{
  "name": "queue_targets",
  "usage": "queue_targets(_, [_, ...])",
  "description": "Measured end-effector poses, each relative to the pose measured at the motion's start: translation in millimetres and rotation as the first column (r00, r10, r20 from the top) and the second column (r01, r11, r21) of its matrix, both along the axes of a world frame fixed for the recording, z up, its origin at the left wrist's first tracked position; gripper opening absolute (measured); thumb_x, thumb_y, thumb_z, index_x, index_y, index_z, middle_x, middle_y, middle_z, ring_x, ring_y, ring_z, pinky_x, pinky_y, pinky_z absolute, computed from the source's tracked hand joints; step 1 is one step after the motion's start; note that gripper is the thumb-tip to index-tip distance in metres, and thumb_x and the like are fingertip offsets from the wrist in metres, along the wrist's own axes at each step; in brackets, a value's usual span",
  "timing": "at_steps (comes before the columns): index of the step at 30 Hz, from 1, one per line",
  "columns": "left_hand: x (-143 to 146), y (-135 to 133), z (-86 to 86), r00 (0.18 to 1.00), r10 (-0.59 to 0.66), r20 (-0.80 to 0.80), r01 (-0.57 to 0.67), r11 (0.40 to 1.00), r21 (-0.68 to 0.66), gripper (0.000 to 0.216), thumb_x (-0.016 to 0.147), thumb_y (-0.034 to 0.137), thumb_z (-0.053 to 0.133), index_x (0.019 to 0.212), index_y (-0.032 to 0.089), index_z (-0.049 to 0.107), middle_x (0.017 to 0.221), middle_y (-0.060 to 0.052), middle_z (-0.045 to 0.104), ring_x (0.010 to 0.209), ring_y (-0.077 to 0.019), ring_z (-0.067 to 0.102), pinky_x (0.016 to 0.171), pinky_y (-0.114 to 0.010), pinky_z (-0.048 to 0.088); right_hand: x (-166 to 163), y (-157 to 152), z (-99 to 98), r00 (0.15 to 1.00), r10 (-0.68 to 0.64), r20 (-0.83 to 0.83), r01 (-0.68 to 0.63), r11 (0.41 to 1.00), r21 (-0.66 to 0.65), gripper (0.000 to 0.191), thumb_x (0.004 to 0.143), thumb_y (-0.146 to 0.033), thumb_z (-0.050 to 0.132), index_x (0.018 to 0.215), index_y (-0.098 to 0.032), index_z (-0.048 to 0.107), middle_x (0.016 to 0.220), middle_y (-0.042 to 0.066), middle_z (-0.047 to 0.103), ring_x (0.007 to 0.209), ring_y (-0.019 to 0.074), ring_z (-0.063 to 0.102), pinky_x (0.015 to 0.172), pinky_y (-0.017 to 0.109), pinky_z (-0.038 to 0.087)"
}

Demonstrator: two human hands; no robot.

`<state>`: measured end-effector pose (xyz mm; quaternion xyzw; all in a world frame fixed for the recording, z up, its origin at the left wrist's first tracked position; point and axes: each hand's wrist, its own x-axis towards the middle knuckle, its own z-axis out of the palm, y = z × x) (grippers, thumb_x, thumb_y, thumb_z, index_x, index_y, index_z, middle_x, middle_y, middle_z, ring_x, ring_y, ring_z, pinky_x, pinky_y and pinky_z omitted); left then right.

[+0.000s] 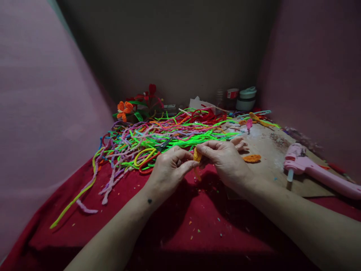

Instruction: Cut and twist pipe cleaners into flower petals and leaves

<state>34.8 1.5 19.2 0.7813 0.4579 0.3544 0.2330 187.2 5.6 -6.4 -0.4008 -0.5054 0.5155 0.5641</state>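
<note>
Between both hands, above the red cloth, is a small orange-yellow piece of bent pipe cleaner (197, 154), with a loose end hanging below. My left hand (172, 165) pinches it from the left, thumb and index finger together. From the other side my right hand (222, 160) grips it with thumb and fingers; part of the piece is hidden by the fingertips. Scissors (146, 159) with yellow and orange handles lie just left of my left hand. Right of my right hand, an orange petal-shaped piece (252, 158) rests on a board, near a pale pink looped piece (239, 143).
A heap of colourful pipe cleaners (180, 131) spreads across the red cloth (175, 229). A pink glue gun (316, 165) lies on the brown board (270, 150) at right. Orange flowers (124, 110) and a pale green lidded container (246, 98) stand at the back wall.
</note>
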Motion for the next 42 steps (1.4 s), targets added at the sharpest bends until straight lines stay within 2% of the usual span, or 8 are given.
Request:
queue_targets(5, [3, -1, -1.6, 0.997, 0.032, 0.072, -0.029, 0.998, -0.047, 0.011, 0.073, 0.024, 0.059, 0.066, 0.017, 0.062, 0.066, 0.000, 0.057, 0.066, -0.0125, 0.051, 0.061, -0.022, 0.039, -2, -4, 1.3, 0.997, 0.045, -0.066, -0.048, 0.998, -0.040, 0.019, 0.069, -0.033, 0.064, 0.068, -0.015, 0.058, 0.057, -0.001, 0.058, 0.050, 0.0094, 0.052, 0.050, 0.023, 0.042])
queue_targets(14, [4, 3, -14.6, 1.000, 0.014, 0.023, -0.017, 0.987, 0.163, 0.007, 0.074, 0.018, 0.058, 0.068, 0.018, 0.059, 0.069, 0.000, 0.053, 0.067, -0.0117, 0.050, 0.063, -0.022, 0.039, -7, -8, 3.7, 0.994, 0.002, 0.106, 0.008, 0.996, -0.093, 0.012, 0.066, -0.016, 0.055, 0.053, -0.016, 0.053, 0.047, -0.002, 0.054, 0.042, 0.0085, 0.047, 0.043, 0.021, 0.036])
queue_targets(17, [6, 2, -13.0, 0.996, 0.019, 0.090, -0.025, 0.998, 0.065, 0.007, 0.071, 0.018, 0.060, 0.065, 0.017, 0.058, 0.068, 0.001, 0.054, 0.064, -0.0113, 0.050, 0.060, -0.021, 0.039, -9, -9, 4.2, 0.989, -0.006, 0.149, 0.021, 0.995, -0.097, 0.012, 0.064, -0.013, 0.052, 0.052, -0.016, 0.052, 0.046, -0.002, 0.052, 0.042, 0.0082, 0.046, 0.043, 0.021, 0.034])
queue_targets(19, [7, 1, -8.4, 0.986, 0.044, 0.162, -0.026, 0.994, -0.108, 0.009, 0.070, 0.020, 0.061, 0.063, 0.016, 0.057, 0.061, 0.002, 0.053, 0.055, -0.0094, 0.048, 0.052, -0.020, 0.038, -9, -10, 4.5, 0.984, -0.003, 0.177, 0.015, 0.998, -0.068, 0.011, 0.064, -0.014, 0.051, 0.054, -0.016, 0.052, 0.048, -0.003, 0.052, 0.044, 0.0086, 0.045, 0.044, 0.021, 0.033])
queue_targets(22, [7, 0, -0.9, 0.961, 0.087, 0.262, 0.024, 0.919, -0.393, 0.013, 0.070, 0.024, 0.061, 0.063, 0.015, 0.054, 0.048, 0.005, 0.048, 0.040, -0.0060, 0.041, 0.040, -0.018, 0.031, -8, -9, 3.4, 0.972, -0.009, 0.236, 0.011, 1.000, -0.006, 0.011, 0.066, -0.016, 0.049, 0.055, -0.016, 0.051, 0.050, -0.003, 0.051, 0.046, 0.0090, 0.044, 0.045, 0.022, 0.032])
queue_targets(24, [8, -1, 1.6, 0.946, 0.105, 0.306, 0.057, 0.877, -0.477, 0.014, 0.068, 0.025, 0.062, 0.065, 0.015, 0.053, 0.045, 0.006, 0.048, 0.035, -0.0049, 0.040, 0.036, -0.017, 0.028, -8, -8, 1.9, 0.950, -0.040, 0.310, 0.027, 0.999, 0.046, 0.012, 0.066, -0.016, 0.048, 0.055, -0.017, 0.050, 0.049, -0.004, 0.050, 0.046, 0.0093, 0.043, 0.046, 0.022, 0.032])
queue_targets(31, [4, 1, 0.7, 0.918, 0.003, 0.397, 0.181, 0.887, -0.425, 0.017, 0.072, 0.024, 0.061, 0.084, 0.016, 0.053, 0.051, 0.006, 0.051, 0.035, -0.0063, 0.045, 0.032, -0.016, 0.028, -9, -9, 1.3, 0.869, -0.126, 0.478, 0.045, 0.983, 0.177, 0.016, 0.068, -0.017, 0.049, 0.053, -0.018, 0.046, 0.051, -0.004, 0.046, 0.048, 0.0091, 0.040, 0.048, 0.023, 0.030])
queue_targets(42, [-1, 4, -4.2, 0.838, -0.018, 0.546, 0.299, 0.851, -0.431, 0.010, 0.073, 0.021, 0.060, 0.078, 0.014, 0.055, 0.053, 0.004, 0.053, 0.038, -0.0041, 0.044, 0.036, -0.015, 0.033, -11, -14, 2.0, 0.793, -0.251, 0.556, 0.029, 0.925, 0.378, 0.012, 0.073, -0.012, 0.047, 0.062, -0.016, 0.051, 0.062, -0.001, 0.050, 0.059, 0.0108, 0.045, 0.057, 0.023, 0.033])
